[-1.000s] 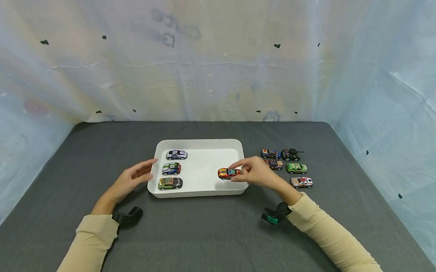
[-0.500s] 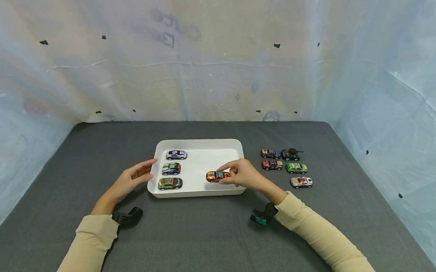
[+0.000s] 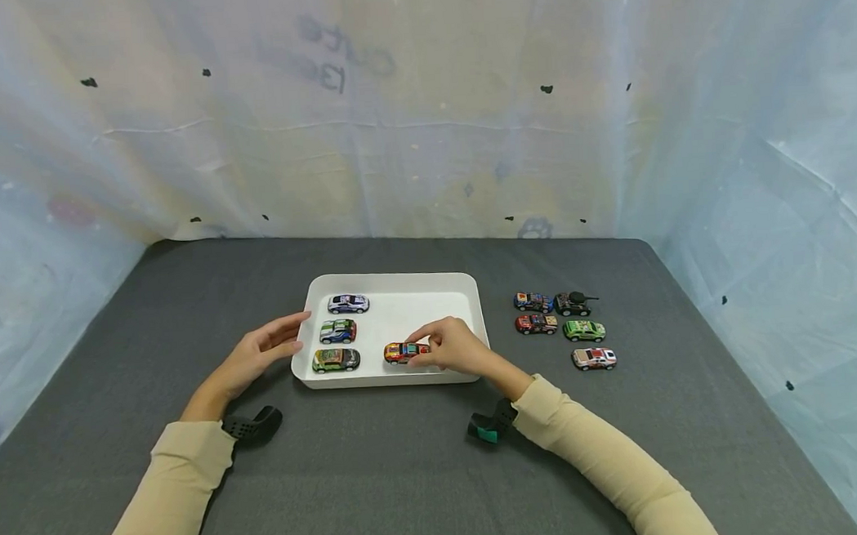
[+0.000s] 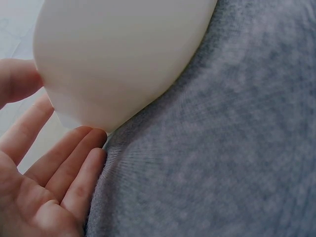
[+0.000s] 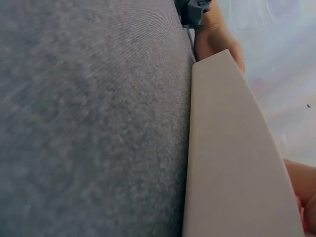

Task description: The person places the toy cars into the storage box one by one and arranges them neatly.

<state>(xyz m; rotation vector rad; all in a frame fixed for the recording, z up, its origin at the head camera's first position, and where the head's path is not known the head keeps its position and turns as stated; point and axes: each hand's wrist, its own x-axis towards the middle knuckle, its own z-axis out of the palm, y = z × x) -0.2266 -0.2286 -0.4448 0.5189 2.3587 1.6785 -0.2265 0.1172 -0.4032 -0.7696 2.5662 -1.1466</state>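
My right hand (image 3: 454, 348) pinches a red and yellow toy car (image 3: 402, 352) between thumb and fingertips, low over the front middle of a white tray (image 3: 423, 294); I cannot tell whether its wheels touch the tray. Inside, along the left end, three toy cars form a column: a white and purple one (image 3: 348, 303), a green, white and blue one (image 3: 337, 332) and a green and black one (image 3: 336, 360). My left hand (image 3: 259, 356) touches the tray's left end, its fingers fairly straight against the wall in the left wrist view. In the right wrist view the tray wall (image 5: 232, 158) hides the car.
Right of the tray stand several toy vehicles: a blue car (image 3: 533, 301), a black tank-like one (image 3: 573, 304), a dark red car (image 3: 536, 324), a green car (image 3: 584, 330) and a white and red car (image 3: 594, 359). Grey cloth (image 3: 382, 475) covers the table; pale sheeting (image 3: 423, 178) hangs behind.
My right hand has carried the red and yellow car leftward across the tray, from its right end towards the green and black car. The left hand has stayed at the tray's edge.
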